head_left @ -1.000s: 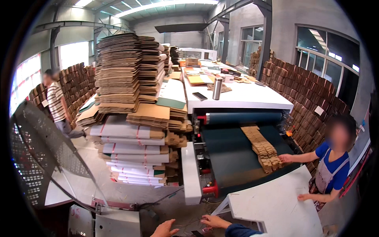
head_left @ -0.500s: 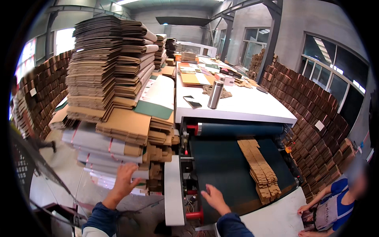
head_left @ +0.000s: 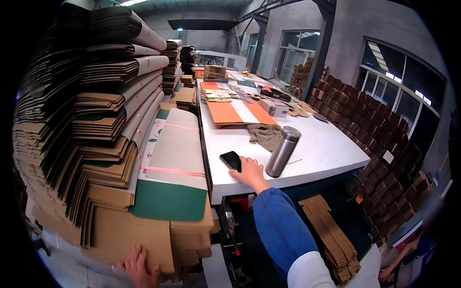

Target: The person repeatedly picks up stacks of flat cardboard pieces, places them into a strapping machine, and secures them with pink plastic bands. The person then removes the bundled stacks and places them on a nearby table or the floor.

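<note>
My right hand (head_left: 251, 173) stretches over the front of a white machine table and touches the near right edge of a black smartphone (head_left: 230, 161). Its fingers are apart, and the phone lies flat. Just right of that hand a steel thermos flask (head_left: 283, 152) stands upright. At the lower left my left hand (head_left: 136, 269) is open, its fingers resting on the front edge of a stack of brown cardboard sheets (head_left: 129, 235). Bundled printed cardboard (head_left: 175, 153) with pink straps and a green end lies above that stack.
Tall piles of folded cardboard (head_left: 48, 139) rise on the left. The white table (head_left: 326, 153) bears orange sheets (head_left: 235, 113), a brown cloth (head_left: 264, 137) and a small box (head_left: 273, 107). Cardboard strips (head_left: 331, 237) lie on the dark conveyor belt. A co-worker's arm (head_left: 396, 264) shows at lower right.
I have come closer to the table. My right hand has gone from above the belt forward to the phone. My left hand has come down onto the cardboard stack.
</note>
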A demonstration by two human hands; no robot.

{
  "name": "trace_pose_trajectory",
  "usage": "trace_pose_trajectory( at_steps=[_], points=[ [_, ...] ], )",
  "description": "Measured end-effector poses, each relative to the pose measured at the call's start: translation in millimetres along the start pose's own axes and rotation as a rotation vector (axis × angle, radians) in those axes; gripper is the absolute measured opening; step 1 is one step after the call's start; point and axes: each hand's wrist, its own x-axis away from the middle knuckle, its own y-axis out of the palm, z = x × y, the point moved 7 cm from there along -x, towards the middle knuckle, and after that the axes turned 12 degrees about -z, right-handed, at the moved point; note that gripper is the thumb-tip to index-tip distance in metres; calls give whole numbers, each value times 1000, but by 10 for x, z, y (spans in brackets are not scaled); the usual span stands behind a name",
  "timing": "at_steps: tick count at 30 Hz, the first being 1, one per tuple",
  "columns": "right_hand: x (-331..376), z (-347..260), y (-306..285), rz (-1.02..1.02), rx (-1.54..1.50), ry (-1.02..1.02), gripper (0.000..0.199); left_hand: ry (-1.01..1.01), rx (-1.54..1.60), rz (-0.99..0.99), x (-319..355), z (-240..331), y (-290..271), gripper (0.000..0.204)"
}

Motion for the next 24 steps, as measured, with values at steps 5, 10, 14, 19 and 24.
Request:
trace_pose_trajectory(
  at_steps=[5,10,14,19,24],
  points=[
    [-333,96,27,-133,57,-92,70,-20,-14,-36,-104,32,101,51],
    [-340,-428,-76,-447,1,-411,83,-22,-28,11,-60,-97,131,50],
    [-174,-646,-33,-451,491,-639,77,2,-53,-19,-83,-46,145,48],
    [-58,-565,-3,-139,720,-680,66,7,-28,-20,-41,-82,146,46],
    [-43,-176,-321,15,504,-290,46,20,-16,-11,-46,-37,114,45]
  ],
)
